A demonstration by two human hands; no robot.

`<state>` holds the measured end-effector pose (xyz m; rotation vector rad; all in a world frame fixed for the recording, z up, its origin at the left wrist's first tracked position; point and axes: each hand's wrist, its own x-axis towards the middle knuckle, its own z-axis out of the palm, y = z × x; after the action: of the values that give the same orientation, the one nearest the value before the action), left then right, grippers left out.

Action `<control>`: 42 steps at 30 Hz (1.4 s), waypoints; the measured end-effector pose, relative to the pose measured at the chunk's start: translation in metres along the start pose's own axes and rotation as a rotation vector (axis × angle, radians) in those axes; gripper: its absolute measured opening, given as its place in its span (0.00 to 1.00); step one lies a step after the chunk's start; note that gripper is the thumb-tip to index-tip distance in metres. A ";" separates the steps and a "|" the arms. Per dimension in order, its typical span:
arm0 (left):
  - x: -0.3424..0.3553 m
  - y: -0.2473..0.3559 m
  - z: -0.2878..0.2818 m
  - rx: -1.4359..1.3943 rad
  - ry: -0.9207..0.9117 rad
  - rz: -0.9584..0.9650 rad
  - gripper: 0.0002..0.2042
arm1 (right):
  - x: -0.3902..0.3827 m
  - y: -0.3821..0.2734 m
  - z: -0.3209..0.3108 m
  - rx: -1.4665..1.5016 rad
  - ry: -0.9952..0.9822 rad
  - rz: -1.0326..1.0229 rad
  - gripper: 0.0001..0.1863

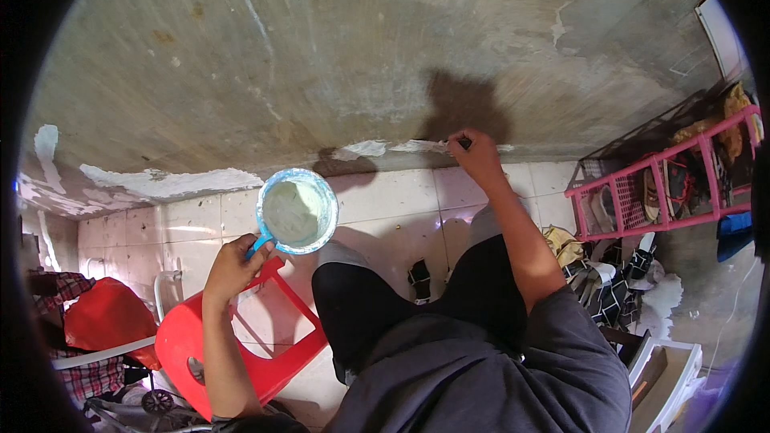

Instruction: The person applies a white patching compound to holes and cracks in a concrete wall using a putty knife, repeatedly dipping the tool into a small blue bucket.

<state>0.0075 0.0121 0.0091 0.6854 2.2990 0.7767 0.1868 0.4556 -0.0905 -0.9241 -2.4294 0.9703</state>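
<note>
My left hand [233, 271] grips the blue handle of a round plastic dipper [293, 212], whose inside holds a pale, whitish paste-like content smeared up to the rim. My right hand [473, 152] is at the lower part of the grey wall [345, 48], beside a white patched strip [409, 146]; its fingers are curled round a small dark thing that I cannot make out. The wall has white patches and cracks along its lower edge, and both hands cast shadows on it.
A red plastic stool [184, 345] is under my left arm, near a red cushion [108, 321] and checked cloth. At right are a pink rack [622, 192] with shoes, a pile of black-and-white material [618, 289] and a white drawer unit [674, 385]. Floor tiles [401, 192] meet the wall.
</note>
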 end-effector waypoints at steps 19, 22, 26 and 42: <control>0.004 0.001 -0.002 0.008 -0.071 -0.056 0.18 | 0.003 0.029 0.008 -0.241 -0.039 -0.054 0.11; 0.006 0.005 0.000 -0.036 -0.062 -0.029 0.19 | 0.007 0.054 0.033 -0.249 0.014 -0.059 0.11; 0.004 0.003 -0.001 -0.011 -0.043 -0.029 0.19 | 0.009 0.043 0.017 -0.046 0.003 0.012 0.12; 0.002 0.008 0.002 -0.050 -0.046 -0.046 0.17 | 0.001 0.045 -0.016 -0.064 0.052 0.057 0.11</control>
<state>0.0100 0.0194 0.0120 0.6196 2.2389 0.7860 0.2145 0.4881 -0.1116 -1.0329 -2.4150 0.8806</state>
